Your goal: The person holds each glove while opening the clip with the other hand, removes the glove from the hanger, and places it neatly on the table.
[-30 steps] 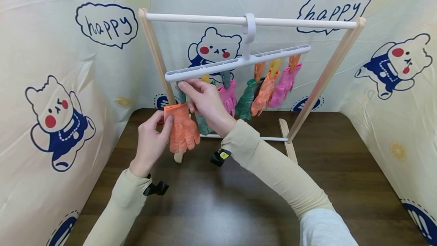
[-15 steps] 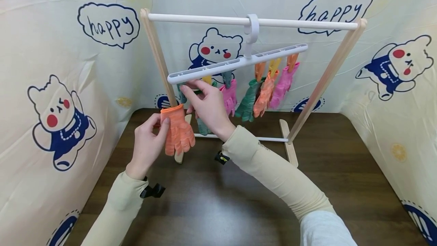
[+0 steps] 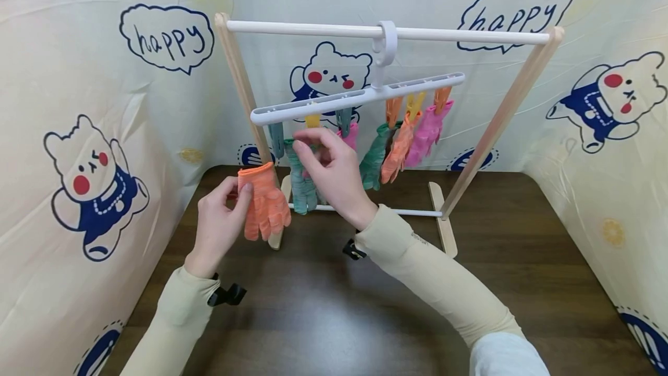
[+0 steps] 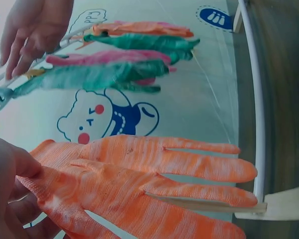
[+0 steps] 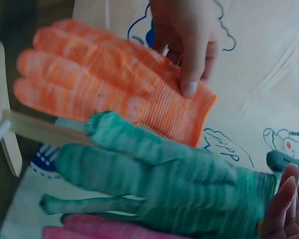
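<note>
My left hand (image 3: 219, 219) pinches the orange knit glove (image 3: 263, 202) at its cuff, thumb on the near side, fingers of the glove hanging down. Above it a teal clothes peg (image 3: 276, 139) hangs bare from the left end of the grey hanger (image 3: 360, 97). My right hand (image 3: 336, 173) is beside the green glove (image 3: 301, 181), its fingers loosely bent and holding nothing that I can see. That glove hangs under a yellow peg (image 3: 312, 121). In the right wrist view, the fingertips (image 5: 288, 189) lie close to the green cuff; whether they touch it is unclear.
The hanger hooks over the white rod (image 3: 313, 30) of a wooden rack (image 3: 522, 109). Green (image 3: 373, 158), orange (image 3: 399, 152) and pink (image 3: 430, 132) gloves hang pegged on its right half. Another pink glove (image 3: 348, 132) is partly behind my right hand. A printed cloth surrounds the dark table (image 3: 313, 318).
The orange glove has come away from the teal peg and moved down and left with my left hand. My right hand has left that peg and shifted right.
</note>
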### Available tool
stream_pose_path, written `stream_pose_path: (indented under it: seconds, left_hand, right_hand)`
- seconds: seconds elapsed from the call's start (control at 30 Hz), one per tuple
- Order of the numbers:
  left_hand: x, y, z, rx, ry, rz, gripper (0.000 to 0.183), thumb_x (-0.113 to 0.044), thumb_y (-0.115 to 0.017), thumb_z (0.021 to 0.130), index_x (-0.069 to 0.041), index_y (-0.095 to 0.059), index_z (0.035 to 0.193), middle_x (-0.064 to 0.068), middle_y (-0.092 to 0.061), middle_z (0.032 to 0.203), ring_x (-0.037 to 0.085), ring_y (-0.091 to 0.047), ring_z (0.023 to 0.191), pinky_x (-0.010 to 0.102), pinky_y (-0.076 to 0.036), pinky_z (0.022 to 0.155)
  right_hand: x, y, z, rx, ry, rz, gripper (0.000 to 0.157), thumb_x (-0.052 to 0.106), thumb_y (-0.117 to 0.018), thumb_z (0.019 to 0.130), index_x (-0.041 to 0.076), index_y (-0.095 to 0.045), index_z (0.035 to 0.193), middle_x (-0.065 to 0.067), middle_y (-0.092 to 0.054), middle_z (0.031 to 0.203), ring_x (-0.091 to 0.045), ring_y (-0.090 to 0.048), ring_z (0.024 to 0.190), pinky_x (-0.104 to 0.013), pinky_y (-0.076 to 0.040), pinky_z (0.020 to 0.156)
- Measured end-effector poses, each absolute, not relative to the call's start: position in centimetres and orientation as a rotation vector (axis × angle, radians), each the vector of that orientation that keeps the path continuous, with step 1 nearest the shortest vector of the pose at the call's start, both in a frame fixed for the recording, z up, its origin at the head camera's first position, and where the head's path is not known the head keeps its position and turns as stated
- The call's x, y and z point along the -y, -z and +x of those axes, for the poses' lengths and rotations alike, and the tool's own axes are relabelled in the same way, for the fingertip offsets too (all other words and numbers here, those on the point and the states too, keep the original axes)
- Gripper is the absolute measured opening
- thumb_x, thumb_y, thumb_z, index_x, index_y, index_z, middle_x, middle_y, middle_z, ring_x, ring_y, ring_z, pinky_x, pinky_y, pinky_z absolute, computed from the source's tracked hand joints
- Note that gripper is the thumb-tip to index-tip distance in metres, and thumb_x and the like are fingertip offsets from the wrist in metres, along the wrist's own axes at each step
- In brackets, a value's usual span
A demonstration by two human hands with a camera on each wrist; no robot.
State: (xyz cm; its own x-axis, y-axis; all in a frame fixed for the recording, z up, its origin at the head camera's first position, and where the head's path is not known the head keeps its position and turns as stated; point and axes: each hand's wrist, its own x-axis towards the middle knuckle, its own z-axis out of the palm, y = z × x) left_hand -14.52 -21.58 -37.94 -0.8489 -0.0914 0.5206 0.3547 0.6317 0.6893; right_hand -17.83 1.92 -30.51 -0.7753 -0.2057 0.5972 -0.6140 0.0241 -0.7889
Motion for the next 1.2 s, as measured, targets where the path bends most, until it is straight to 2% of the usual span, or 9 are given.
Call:
stream_pose_path:
  seconds: [0.13, 0.23, 0.33, 0.43, 0.5, 0.67, 0.93, 1.07, 1.2]
  left_hand:
    - [22.2, 38.0, -14.5, 2.322, 1.116, -0.202, 0.017, -0.017, -0.063, 0.104, -0.001, -0.070, 0.102, 0.012, -0.071, 0.087, 0.008, -0.058, 0.078, 0.012, -0.045, 0.067]
    - [22.6, 38.2, -14.5, 2.326, 1.087, -0.195, 0.017, -0.016, -0.064, 0.103, -0.002, -0.071, 0.101, 0.011, -0.071, 0.086, 0.010, -0.057, 0.075, 0.011, -0.045, 0.066]
    - [23.1, 38.4, -14.5, 2.342, 1.052, -0.190, 0.017, -0.017, -0.065, 0.103, -0.002, -0.072, 0.101, 0.011, -0.072, 0.087, 0.013, -0.059, 0.075, 0.009, -0.044, 0.068]
    - [23.9, 38.8, -14.7, 2.356, 1.008, -0.204, 0.016, -0.017, -0.067, 0.102, -0.002, -0.074, 0.100, 0.011, -0.073, 0.088, 0.015, -0.060, 0.075, 0.009, -0.044, 0.069]
    - [24.4, 39.0, -14.9, 2.362, 0.979, -0.213, 0.014, -0.016, -0.070, 0.100, -0.003, -0.075, 0.099, 0.011, -0.072, 0.087, 0.014, -0.059, 0.074, 0.011, -0.043, 0.068]
    - [25.6, 39.7, -15.3, 2.375, 0.929, -0.226, 0.009, -0.012, -0.073, 0.097, -0.004, -0.075, 0.094, 0.010, -0.070, 0.085, 0.010, -0.055, 0.073, 0.013, -0.041, 0.068]
    - [27.2, 40.5, -15.5, 2.458, 0.882, -0.215, 0.012, -0.015, -0.073, 0.098, -0.004, -0.076, 0.098, 0.009, -0.066, 0.083, 0.018, -0.052, 0.073, 0.016, -0.040, 0.066]
    - [28.1, 40.8, -15.4, 2.494, 0.820, -0.190, 0.011, -0.015, -0.072, 0.098, -0.004, -0.075, 0.101, 0.009, -0.061, 0.081, 0.021, -0.050, 0.075, 0.022, -0.039, 0.066]
    - [28.9, 41.2, -15.2, 2.449, 0.672, -0.210, 0.012, -0.007, -0.074, 0.094, 0.000, -0.075, 0.104, 0.015, -0.064, 0.085, 0.030, -0.054, 0.078, 0.037, -0.041, 0.070]
  right_hand:
    - [-3.6, 31.4, -17.2, 2.001, -1.855, 0.822, 0.022, 0.013, -0.063, 0.104, 0.002, -0.068, 0.122, -0.013, -0.066, 0.087, -0.035, -0.063, 0.063, -0.033, -0.052, 0.053]
    - [-5.0, 32.3, -16.8, 2.022, -1.849, 0.802, 0.020, 0.013, -0.062, 0.105, 0.002, -0.068, 0.121, -0.011, -0.064, 0.083, -0.029, -0.062, 0.063, -0.034, -0.054, 0.056]
    - [-6.3, 33.2, -16.6, 2.059, -1.802, 0.771, 0.020, 0.013, -0.062, 0.105, 0.002, -0.069, 0.120, -0.010, -0.067, 0.091, -0.022, -0.061, 0.065, -0.033, -0.054, 0.056]
    - [-7.5, 34.2, -16.5, 2.099, -1.754, 0.726, 0.021, 0.013, -0.061, 0.105, 0.001, -0.069, 0.120, -0.016, -0.069, 0.102, -0.023, -0.061, 0.068, -0.031, -0.053, 0.058]
    - [-8.2, 34.8, -16.5, 2.125, -1.728, 0.699, 0.022, 0.014, -0.060, 0.106, 0.000, -0.070, 0.119, -0.019, -0.069, 0.107, -0.025, -0.062, 0.075, -0.028, -0.053, 0.064]
    - [-9.7, 36.2, -16.4, 2.195, -1.689, 0.660, 0.021, 0.015, -0.061, 0.106, 0.001, -0.072, 0.115, -0.013, -0.072, 0.111, -0.021, -0.064, 0.096, -0.028, -0.052, 0.082]
    - [-11.8, 39.4, -16.3, 2.359, -1.642, 0.591, 0.018, 0.015, -0.062, 0.105, 0.004, -0.075, 0.112, -0.007, -0.073, 0.112, -0.023, -0.065, 0.098, -0.027, -0.052, 0.086]
    - [-12.6, 40.6, -16.1, 2.423, -1.610, 0.564, 0.019, 0.017, -0.062, 0.105, 0.005, -0.075, 0.113, -0.008, -0.072, 0.114, -0.022, -0.067, 0.101, -0.036, -0.054, 0.090]
    - [-13.3, 41.7, -15.9, 2.483, -1.585, 0.530, 0.020, 0.019, -0.063, 0.105, 0.006, -0.075, 0.113, -0.006, -0.073, 0.113, -0.020, -0.067, 0.101, -0.037, -0.054, 0.091]
